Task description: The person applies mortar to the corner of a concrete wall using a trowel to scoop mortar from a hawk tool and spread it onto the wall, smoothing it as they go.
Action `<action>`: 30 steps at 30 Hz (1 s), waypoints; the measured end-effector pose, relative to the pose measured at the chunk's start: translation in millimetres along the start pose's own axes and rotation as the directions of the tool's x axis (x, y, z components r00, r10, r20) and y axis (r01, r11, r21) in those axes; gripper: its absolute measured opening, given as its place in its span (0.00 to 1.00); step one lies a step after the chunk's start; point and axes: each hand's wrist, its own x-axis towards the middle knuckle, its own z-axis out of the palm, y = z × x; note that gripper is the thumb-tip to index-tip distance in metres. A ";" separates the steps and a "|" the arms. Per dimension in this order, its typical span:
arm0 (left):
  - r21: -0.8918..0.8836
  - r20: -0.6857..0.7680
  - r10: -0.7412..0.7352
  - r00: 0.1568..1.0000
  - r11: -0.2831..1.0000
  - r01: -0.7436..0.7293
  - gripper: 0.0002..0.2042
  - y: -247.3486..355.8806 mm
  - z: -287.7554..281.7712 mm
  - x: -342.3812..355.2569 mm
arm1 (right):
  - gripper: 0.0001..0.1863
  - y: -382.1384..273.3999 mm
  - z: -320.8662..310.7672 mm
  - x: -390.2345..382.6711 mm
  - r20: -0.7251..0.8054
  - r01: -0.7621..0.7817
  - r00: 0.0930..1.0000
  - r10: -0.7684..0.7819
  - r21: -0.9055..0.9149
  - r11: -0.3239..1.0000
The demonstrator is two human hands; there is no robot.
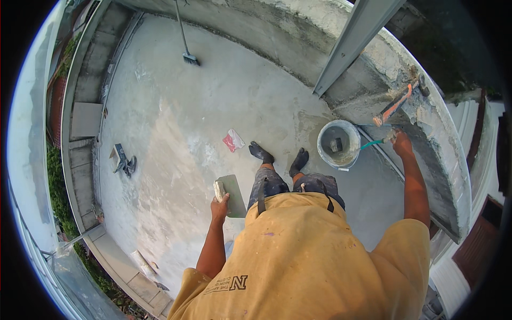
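My left hand (220, 207) is closed round the pale handle of a flat rectangular plastering trowel (233, 196), held out beside my left leg. Its grey blade faces toward my body. Over to the right, my right hand (402, 144) reaches close to the low wall, fingers closed at the end of a slim teal-handled tool (372, 144). That tool points toward the rim of a white bucket (322, 143); its working end is unclear. Inside the bucket lies a dark blocky object (336, 144). A hammer with an orange-and-black handle (396, 105) rests on the wall above my right hand.
A rough cement wall (288, 40) with a metal post (354, 42) bounds the far right. On the grey floor (192, 106) lie a red-and-white packet (233, 140) and a dark tool with shoes or straps (124, 161). A broom (190, 57) stands at the back.
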 end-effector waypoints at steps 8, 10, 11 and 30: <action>-0.023 -0.066 -0.053 0.996 0.998 0.052 0.22 -18.1 -9.1 -11.4 | 0.15 22.2 42.6 11.4 -0.170 0.034 0.984 -0.057 -0.134 0.990; -0.032 -0.026 -0.077 0.997 0.997 0.076 0.22 -19.8 -10.8 -11.0 | 0.16 26.4 49.5 13.9 -0.168 0.031 0.985 -0.048 -0.103 0.994; -0.042 -0.046 -0.071 0.996 0.997 0.069 0.22 -21.0 -11.1 -10.0 | 0.17 26.6 51.7 13.1 -0.135 0.007 0.991 -0.016 -0.069 0.998; 0.054 -0.020 -0.172 0.985 0.983 0.173 0.23 -54.9 18.0 -4.5 | 0.14 -55.2 215.9 -135.9 -0.200 -0.045 0.974 0.106 0.289 0.956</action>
